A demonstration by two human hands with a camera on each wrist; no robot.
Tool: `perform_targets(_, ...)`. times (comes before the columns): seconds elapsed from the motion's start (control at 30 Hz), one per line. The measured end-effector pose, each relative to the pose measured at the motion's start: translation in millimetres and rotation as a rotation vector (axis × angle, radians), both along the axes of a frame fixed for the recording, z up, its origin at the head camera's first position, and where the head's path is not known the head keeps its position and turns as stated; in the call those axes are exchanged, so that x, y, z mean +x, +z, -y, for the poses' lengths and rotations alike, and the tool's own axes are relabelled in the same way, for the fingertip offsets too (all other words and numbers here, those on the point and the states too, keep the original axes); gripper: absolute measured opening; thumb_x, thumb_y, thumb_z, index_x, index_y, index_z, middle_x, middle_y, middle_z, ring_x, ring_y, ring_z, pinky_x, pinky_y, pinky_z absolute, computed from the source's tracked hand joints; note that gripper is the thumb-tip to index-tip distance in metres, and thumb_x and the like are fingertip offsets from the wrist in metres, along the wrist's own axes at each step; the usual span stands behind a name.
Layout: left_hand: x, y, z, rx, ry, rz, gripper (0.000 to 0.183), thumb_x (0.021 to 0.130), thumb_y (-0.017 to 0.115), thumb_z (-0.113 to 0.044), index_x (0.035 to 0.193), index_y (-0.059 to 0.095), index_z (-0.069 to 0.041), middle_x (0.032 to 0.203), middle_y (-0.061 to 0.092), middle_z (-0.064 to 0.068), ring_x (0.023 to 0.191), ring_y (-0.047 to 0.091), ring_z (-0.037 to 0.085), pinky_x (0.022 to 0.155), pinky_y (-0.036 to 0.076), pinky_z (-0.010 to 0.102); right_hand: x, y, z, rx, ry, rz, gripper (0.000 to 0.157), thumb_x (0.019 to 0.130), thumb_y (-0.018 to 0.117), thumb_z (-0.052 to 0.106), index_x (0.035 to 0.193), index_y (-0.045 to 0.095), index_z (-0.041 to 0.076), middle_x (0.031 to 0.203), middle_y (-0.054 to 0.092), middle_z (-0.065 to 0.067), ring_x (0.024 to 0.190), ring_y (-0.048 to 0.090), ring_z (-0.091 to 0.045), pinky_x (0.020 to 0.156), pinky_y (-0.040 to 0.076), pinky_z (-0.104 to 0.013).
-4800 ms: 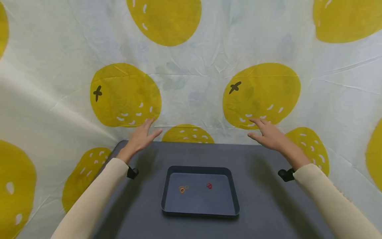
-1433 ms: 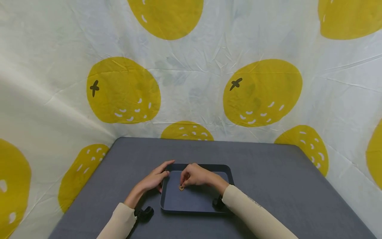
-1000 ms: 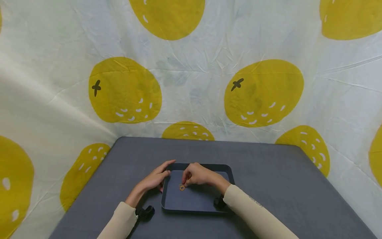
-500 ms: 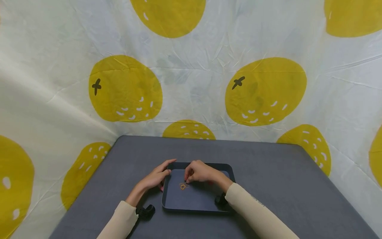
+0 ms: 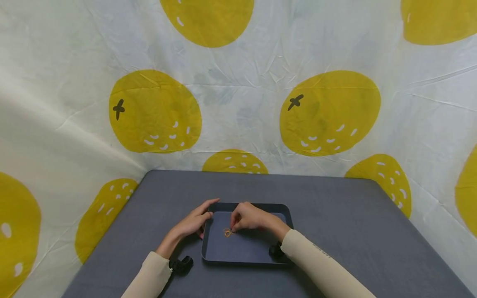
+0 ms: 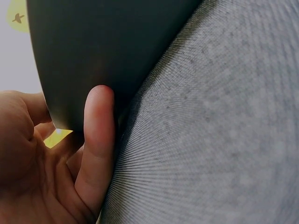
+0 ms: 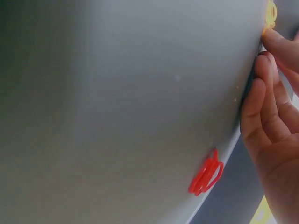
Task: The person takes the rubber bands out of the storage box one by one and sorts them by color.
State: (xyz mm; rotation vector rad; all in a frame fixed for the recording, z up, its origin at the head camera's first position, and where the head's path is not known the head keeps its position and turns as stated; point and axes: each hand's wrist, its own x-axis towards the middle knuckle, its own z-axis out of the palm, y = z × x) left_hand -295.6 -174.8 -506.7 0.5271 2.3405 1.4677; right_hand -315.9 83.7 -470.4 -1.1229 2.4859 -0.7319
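Orange bands (image 7: 270, 17), several thin loops lying partly over one another, are located on the floor of a dark tray (image 5: 242, 262), left of its centre.

Inspection from left to right: a white cloth (image 5: 240, 116) with printed yellow fruit hangs at the left side and runs across the back. A beige left sleeve (image 5: 147, 274) enters from the lower edge, with a black wrist device (image 5: 181, 265) at its cuff. The left hand (image 5: 190, 224) is at the tray's left side, fingers extended and spread; its thumb lies at the rim, and the left wrist view shows one straight finger upright against the outer wall. The tray rests flat on a grey table (image 5: 335, 211).

Right of the orange bands is the right hand (image 5: 249, 216), reaching over the tray with fingers bent. Thumb and fingertips meet at the right edge of the loops, pinching a strand. Red bands (image 7: 205, 173) lie bunched on the tray floor, apart from the orange ones; in the head view they are hidden. Farther right are a second black device (image 5: 275, 251) and the beige right sleeve (image 5: 325, 265), which crosses the tray's right side.
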Motion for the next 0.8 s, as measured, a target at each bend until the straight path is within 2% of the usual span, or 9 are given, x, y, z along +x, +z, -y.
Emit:
perform_targets(0.17,0.0,-0.4,0,0.002,-0.001,-0.007,0.054,0.112,0.041,-0.019,0.164,0.029,-0.026,0.113,0.062,0.020,0.046,0.056,0.019,0.047,0.057,0.040,3.9,2.4,2,0.028,0.008,-0.032,0.018,0.089,0.078,0.009,0.076,0.077,0.021,0.072,0.070,0.015,0.062,0.059,0.001,0.061,0.051,-0.017)
perform_targets(0.33,0.2,-0.6,0,0.005,-0.005,-0.007,0.054,0.112,0.042,-0.020,0.164,0.029,-0.027,0.108,0.063,0.019,0.046,0.056,0.019,0.047,0.057,0.040,5.4,3.7,2,0.050,0.002,-0.033,0.021,0.089,0.076,0.009,0.075,0.075,0.024,0.072,0.068,0.016,0.061,0.058,0.000,0.061,0.050,-0.017)
perform_targets(0.57,0.4,-0.5,0,0.004,0.008,0.000,0.054,0.112,0.043,-0.020,0.164,0.031,-0.029,0.123,0.062,0.022,0.046,0.057,0.020,0.047,0.057,0.040,1.6,10.6,-5,0.032,-0.032,0.005,0.018,0.091,0.075,0.011,0.078,0.075,0.024,0.073,0.069,0.014,0.064,0.061,-0.001,0.062,0.053,-0.019)
perform_targets(0.8,-0.9,-1.7,-1,0.001,0.010,-0.004,0.054,0.112,0.042,-0.018,0.164,0.031,-0.028,0.128,0.061,0.023,0.046,0.058,0.019,0.046,0.057,0.041,1.4,23.9,-16,-0.044,-0.053,0.034,0.010,0.091,0.075,0.008,0.085,0.078,0.016,0.078,0.073,0.009,0.068,0.065,-0.004,0.065,0.055,-0.023)
